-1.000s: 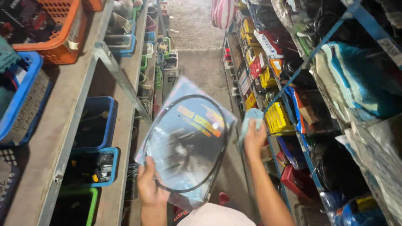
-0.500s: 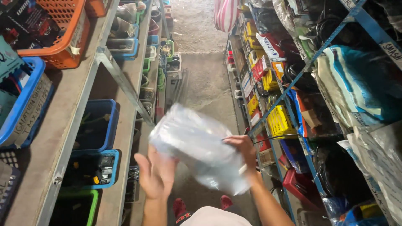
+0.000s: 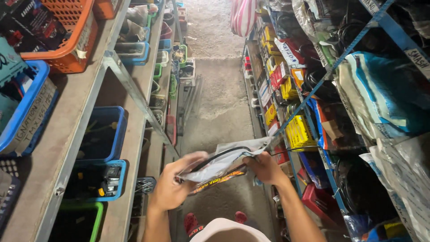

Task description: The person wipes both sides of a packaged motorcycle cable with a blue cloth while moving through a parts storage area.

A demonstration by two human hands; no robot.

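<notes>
At six o'clock, closest in, sat the person's pale cap [image 3: 226, 229], with red shoes [image 3: 191, 221] on the concrete floor [image 3: 219, 103] below it. Just above, both hands held a clear plastic bag [image 3: 226, 162] nearly flat between them, tilted edge-on to the camera. The left hand [image 3: 177, 183] gripped the bag's seven o'clock end, fingers curled under and thumb pressed on top. The right hand [image 3: 265, 169] clamped its three o'clock side, fingers closed round the edge. Held from both ends like that, the floppy bag stayed spread rather than sagging.

The bag looked glossy and crumpled, catching white glare. A black cable [image 3: 224, 154] curved inside it, and an orange and yellow printed card [image 3: 219, 180] showed at the lower edge.

At nine o'clock ran a grey metal shelf [image 3: 67, 148] with blue bins [image 3: 105, 134] and a green bin [image 3: 76, 222] under it; an orange basket [image 3: 67, 36] sat higher, at ten o'clock. At three o'clock a blue-framed rack [image 3: 313, 107] carried yellow boxes [image 3: 300, 132], red packs and bagged goods, stacked so their faces met the aisle. At twelve o'clock, far down, hung a pink striped bag [image 3: 242, 15].
</notes>
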